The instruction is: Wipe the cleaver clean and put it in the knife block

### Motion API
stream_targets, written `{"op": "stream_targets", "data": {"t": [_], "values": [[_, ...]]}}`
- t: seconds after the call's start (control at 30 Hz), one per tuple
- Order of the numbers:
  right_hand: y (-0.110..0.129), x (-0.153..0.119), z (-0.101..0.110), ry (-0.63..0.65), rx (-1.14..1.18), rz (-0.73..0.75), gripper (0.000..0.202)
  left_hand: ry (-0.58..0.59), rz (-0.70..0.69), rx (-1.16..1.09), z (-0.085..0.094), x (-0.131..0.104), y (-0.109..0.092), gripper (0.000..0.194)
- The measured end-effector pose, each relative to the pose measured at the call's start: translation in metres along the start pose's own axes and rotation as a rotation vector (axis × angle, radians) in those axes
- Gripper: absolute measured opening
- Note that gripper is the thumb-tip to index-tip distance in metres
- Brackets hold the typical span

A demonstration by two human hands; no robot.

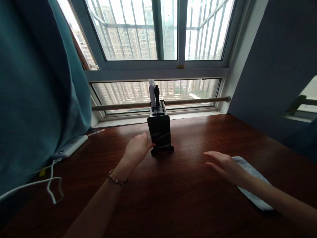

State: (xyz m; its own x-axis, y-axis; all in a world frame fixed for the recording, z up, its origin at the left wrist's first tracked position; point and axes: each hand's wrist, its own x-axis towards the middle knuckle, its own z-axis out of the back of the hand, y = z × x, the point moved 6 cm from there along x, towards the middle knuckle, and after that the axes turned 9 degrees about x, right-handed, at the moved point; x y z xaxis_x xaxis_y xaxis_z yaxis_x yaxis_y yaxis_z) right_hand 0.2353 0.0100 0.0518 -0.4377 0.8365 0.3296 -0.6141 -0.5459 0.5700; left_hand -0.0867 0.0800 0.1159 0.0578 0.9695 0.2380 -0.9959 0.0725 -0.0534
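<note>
A black knife block (159, 132) stands upright on the table near the window. A white handle (152, 92) and a black handle (157, 95) stick up from its slotted top. My left hand (137, 147) grips the block's left side low down, its thumb against the front edge and the other fingers partly hidden. Well to the right, my right hand (224, 165) is held out with its fingers stretched and nothing in it. Under that wrist lies a folded grey-white cloth (255, 178), partly covered by my forearm.
The dark reddish wooden table (173, 205) reaches to the window sill (193, 114). At the left, a white power strip (71, 147) with a white cable (51, 180) lies beside a blue curtain (37, 82). A horizontal rail (198, 101) crosses the window behind the block.
</note>
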Motion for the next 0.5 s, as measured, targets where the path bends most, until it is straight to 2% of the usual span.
{"op": "stream_targets", "data": {"t": [0.03, 0.07, 0.17, 0.27, 0.37, 0.5], "values": [[0.006, 0.023, -0.013, 0.026, 0.075, 0.003, 0.032, 0.211, 0.026, 0.050, -0.018, 0.001, 0.007, 0.031], [0.009, 0.046, -0.027, 0.035, 0.131, -0.020, 0.031, 0.309, 0.018, 0.074, -0.032, 0.001, 0.009, 0.026], [0.003, 0.106, -0.077, 0.083, 0.151, -0.098, 0.038, 0.352, -0.009, 0.056, -0.064, 0.001, 0.005, 0.018], [-0.008, 0.142, -0.116, 0.071, 0.159, -0.126, 0.026, 0.345, -0.047, 0.010, -0.084, 0.000, -0.001, 0.021], [-0.018, 0.155, -0.129, 0.016, 0.125, -0.145, 0.016, 0.313, -0.072, -0.015, -0.088, 0.001, -0.003, 0.017], [-0.035, 0.153, -0.114, -0.002, 0.088, -0.112, 0.012, 0.279, -0.124, -0.005, -0.092, 0.004, -0.017, 0.024]]}}
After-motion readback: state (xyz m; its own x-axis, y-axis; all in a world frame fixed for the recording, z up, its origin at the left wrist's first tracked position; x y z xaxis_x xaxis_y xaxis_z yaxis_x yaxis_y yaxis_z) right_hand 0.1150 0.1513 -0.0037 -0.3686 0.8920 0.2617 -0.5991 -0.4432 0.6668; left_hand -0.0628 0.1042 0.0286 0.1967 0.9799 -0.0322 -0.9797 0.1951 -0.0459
